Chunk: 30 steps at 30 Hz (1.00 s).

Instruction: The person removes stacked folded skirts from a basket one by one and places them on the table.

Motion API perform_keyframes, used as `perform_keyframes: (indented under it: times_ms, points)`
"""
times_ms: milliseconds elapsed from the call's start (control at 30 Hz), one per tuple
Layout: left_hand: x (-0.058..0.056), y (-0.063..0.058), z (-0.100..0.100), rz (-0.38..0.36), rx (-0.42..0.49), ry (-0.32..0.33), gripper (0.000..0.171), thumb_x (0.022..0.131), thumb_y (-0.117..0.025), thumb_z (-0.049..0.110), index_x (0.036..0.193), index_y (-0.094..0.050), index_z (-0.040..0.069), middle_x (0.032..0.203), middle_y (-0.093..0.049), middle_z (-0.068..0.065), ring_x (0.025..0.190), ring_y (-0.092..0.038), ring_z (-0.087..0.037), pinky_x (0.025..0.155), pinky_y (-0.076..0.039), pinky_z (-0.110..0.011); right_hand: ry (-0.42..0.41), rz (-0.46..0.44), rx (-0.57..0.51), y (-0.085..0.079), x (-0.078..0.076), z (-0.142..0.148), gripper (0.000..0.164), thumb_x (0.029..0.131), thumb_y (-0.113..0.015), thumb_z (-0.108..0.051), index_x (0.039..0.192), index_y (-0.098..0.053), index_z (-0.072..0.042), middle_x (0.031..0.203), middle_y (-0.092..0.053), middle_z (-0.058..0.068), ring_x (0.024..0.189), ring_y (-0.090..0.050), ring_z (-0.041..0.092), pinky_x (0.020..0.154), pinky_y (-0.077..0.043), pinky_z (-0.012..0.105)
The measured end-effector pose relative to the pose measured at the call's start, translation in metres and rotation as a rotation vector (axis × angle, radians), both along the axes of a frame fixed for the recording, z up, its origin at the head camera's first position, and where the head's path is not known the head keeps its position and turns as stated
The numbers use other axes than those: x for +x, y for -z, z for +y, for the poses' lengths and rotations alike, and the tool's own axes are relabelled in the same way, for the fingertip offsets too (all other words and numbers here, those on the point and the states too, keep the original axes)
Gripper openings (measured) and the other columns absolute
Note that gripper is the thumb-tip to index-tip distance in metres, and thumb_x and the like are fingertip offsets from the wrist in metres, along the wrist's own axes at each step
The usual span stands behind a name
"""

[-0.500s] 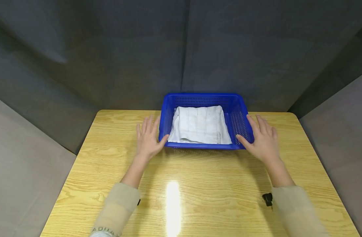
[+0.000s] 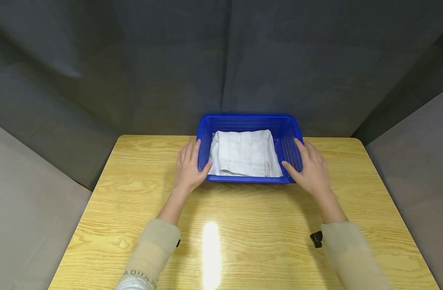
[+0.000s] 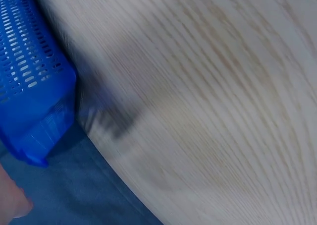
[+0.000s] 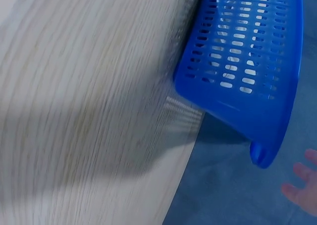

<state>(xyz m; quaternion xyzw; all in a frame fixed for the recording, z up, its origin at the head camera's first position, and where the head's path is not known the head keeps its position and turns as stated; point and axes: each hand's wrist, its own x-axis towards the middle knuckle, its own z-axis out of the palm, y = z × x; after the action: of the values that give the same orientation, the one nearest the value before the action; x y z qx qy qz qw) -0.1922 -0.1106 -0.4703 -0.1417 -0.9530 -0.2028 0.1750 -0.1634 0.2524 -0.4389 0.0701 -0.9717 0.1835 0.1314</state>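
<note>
A blue plastic basket (image 2: 243, 179) with slotted walls stands at the far edge of the table. Inside it lies a folded white cloth (image 2: 244, 153). At the basket's left end is my left hand (image 2: 188, 171), fingers extended and thumb by the front left corner. My right hand (image 2: 313, 173) mirrors it at the right end, its thumb reaching over the front right corner. In the left wrist view, part of the hand (image 3: 11, 200) shows beyond the basket's corner (image 3: 39, 91). The right wrist view shows fingertips (image 4: 302, 178) a little apart from the basket wall (image 4: 233, 96).
The wooden table (image 2: 257, 233) stretches in front of the basket, with a bright light reflection on it. A dark grey curtain (image 2: 163, 72) hangs behind, and lighter grey panels (image 2: 29, 209) flank both sides. A small black device (image 2: 316, 239) sits by the right sleeve.
Both hands have moved inward, the left one to the right and the right one to the left, closer to the basket's ends. The basket and cloth look unmoved.
</note>
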Motion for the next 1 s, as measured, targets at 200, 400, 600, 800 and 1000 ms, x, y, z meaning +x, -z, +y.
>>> perform_keyframes:
  times_ms: [200,400,600,800,1000]
  points:
    - [-0.005,0.000,0.007,-0.038,0.035,-0.001,0.078,0.084,-0.048,0.048,0.145,-0.017,0.011,0.144,-0.027,-0.015,0.134,-0.021,-0.028,0.111,-0.013,-0.041,-0.002,0.030,-0.035,0.004,-0.008,-0.005,0.078,0.082,-0.059,-0.049,0.146,-0.022,-0.021,0.142,-0.029,0.023,0.128,-0.029,0.043,0.096,-0.025,0.064]
    - [-0.010,0.000,0.014,-0.041,0.070,-0.008,0.079,0.084,-0.049,0.049,0.145,-0.018,0.010,0.143,-0.030,-0.016,0.133,-0.025,-0.030,0.109,-0.020,-0.044,-0.008,0.002,-0.065,0.008,-0.014,-0.009,0.078,0.083,-0.058,-0.047,0.146,-0.020,-0.021,0.143,-0.028,0.022,0.128,-0.028,0.044,0.095,-0.025,0.067]
    - [-0.015,-0.002,0.020,-0.072,0.080,-0.011,0.079,0.084,-0.050,0.048,0.146,-0.016,0.012,0.144,-0.029,-0.014,0.132,-0.026,-0.030,0.109,-0.020,-0.043,-0.026,-0.016,-0.100,0.010,-0.023,-0.013,0.078,0.085,-0.058,-0.046,0.147,-0.018,-0.021,0.143,-0.028,0.021,0.128,-0.029,0.043,0.097,-0.025,0.064]
    - [-0.021,-0.003,0.027,-0.096,0.118,-0.017,0.077,0.085,-0.051,0.045,0.146,-0.017,0.012,0.143,-0.030,-0.013,0.131,-0.027,-0.030,0.109,-0.021,-0.042,-0.043,-0.003,-0.137,0.014,-0.030,-0.016,0.077,0.084,-0.060,-0.042,0.146,-0.021,-0.017,0.141,-0.030,0.022,0.127,-0.031,0.042,0.097,-0.026,0.063]
    - [-0.026,-0.001,0.033,-0.122,0.143,-0.022,0.079,0.084,-0.053,0.044,0.146,-0.017,0.012,0.142,-0.031,-0.014,0.131,-0.028,-0.030,0.107,-0.026,-0.043,-0.036,-0.062,-0.148,0.018,-0.036,-0.019,0.079,0.085,-0.058,-0.045,0.147,-0.017,-0.019,0.142,-0.027,0.025,0.129,-0.026,0.043,0.097,-0.024,0.066]
